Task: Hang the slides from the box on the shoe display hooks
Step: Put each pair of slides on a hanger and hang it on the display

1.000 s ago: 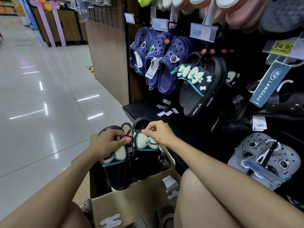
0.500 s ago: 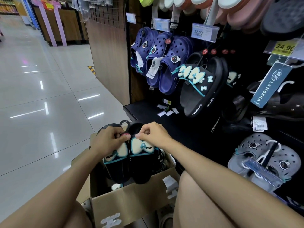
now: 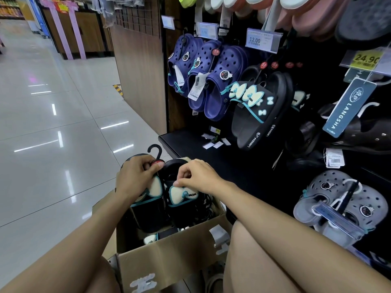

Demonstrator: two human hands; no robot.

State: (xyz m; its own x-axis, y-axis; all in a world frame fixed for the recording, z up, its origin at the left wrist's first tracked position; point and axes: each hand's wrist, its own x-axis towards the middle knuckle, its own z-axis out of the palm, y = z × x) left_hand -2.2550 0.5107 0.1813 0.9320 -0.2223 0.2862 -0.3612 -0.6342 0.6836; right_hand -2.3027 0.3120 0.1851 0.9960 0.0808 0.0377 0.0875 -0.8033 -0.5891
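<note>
Above the brown cardboard box, the left hand pinched the black plastic hanger and the right hand pinched the black bow-trimmed rubber slides. Lifting step; next, probably raising them toward the hooks at one o'clock.

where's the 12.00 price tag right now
In the head view, the 12.00 price tag hangs upper centre-right, above the hanging black bow slides, right of the blue clogs.
</note>
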